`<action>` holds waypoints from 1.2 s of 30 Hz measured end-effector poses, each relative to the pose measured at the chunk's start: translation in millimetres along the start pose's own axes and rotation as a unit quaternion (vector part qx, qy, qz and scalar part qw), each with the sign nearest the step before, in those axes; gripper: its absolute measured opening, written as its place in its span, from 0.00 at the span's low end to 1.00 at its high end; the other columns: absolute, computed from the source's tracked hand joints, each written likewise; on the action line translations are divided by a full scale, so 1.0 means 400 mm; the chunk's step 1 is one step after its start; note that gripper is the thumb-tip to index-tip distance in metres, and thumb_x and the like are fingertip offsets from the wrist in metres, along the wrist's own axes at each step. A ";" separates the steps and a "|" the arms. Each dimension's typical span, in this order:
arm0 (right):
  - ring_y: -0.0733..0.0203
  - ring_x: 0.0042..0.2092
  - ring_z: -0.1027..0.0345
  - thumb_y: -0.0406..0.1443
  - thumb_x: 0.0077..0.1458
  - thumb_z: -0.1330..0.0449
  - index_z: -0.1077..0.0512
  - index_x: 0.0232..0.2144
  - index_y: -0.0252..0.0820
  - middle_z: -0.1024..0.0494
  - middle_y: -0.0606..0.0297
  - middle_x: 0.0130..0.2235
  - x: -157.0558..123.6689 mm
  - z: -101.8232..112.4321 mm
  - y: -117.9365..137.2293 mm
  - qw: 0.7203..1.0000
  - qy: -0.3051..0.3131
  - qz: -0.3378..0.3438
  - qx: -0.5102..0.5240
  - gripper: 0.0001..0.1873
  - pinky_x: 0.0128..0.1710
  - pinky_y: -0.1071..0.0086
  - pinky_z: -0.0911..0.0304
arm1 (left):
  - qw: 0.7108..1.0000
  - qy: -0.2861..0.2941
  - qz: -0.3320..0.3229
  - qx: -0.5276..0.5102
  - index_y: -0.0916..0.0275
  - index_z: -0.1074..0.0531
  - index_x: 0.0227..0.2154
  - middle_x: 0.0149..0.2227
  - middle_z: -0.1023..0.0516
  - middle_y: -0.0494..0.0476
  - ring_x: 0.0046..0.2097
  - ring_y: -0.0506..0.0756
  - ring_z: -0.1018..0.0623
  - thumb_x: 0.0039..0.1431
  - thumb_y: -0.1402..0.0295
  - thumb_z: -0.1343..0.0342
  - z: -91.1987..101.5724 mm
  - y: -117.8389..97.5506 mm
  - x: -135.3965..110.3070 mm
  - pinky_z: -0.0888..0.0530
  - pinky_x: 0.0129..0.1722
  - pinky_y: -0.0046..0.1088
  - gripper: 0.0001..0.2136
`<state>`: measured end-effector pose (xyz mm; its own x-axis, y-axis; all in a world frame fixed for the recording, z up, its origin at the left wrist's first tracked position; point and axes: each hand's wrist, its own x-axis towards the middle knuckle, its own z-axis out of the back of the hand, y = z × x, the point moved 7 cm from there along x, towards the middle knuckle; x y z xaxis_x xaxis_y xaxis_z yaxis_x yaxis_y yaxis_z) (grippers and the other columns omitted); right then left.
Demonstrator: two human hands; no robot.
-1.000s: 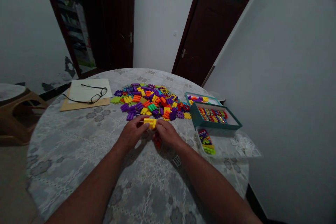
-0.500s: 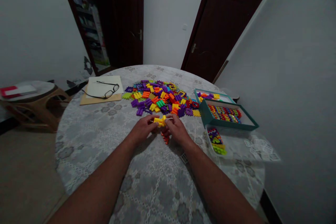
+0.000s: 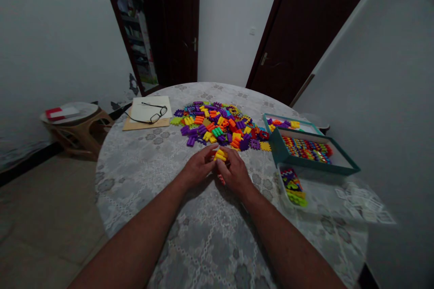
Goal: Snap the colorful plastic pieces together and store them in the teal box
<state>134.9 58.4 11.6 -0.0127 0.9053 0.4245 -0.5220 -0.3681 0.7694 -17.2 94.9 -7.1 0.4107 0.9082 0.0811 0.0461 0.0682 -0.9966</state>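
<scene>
Between my two hands is a yellow plastic building block point(image 3: 220, 155), held just above the table's near middle. My left hand point(image 3: 200, 165) grips it from the left, fingers curled. My right hand point(image 3: 234, 171) closes on it from the right, with thumb and fingers partly over it. A red-orange piece point(image 3: 221, 179) shows below, largely hidden by my right hand; I cannot tell whether it is held or lies on the cloth. Just beyond my hands spreads a pile of coloured plastic blocks point(image 3: 217, 131) in purple, yellow, orange, green and red.
Glasses point(image 3: 156, 117) lie on papers point(image 3: 142, 107) at the left. On the right stand a teal box point(image 3: 281, 151) with rows of coloured pieces, its lid point(image 3: 315, 131) behind, and a clear tray point(image 3: 283, 189) of blocks. Transparent pieces point(image 3: 366, 201) lie farther right. A stool point(image 3: 74, 131) stands left.
The yellow block has turned between my hands, and my fingers have closed further around it. The red-orange piece is more covered. The whole view has shifted, with things appearing farther right.
</scene>
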 end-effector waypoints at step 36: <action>0.64 0.24 0.31 0.30 0.59 0.28 0.18 0.40 0.34 0.20 0.64 0.27 0.426 0.810 -0.439 0.905 -0.141 -0.372 -0.148 0.07 0.27 0.73 0.34 | 0.931 -0.044 -0.064 0.356 0.58 0.16 0.49 0.51 0.11 0.62 0.53 0.64 0.13 0.70 0.58 0.45 0.012 -0.029 -0.010 0.18 0.57 0.43 0.16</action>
<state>500.8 208.8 103.5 0.6336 0.7733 -0.0221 -0.5019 0.4327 0.7489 -23.7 92.6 3.9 0.3649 0.9024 0.2292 -0.5387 0.4054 -0.7385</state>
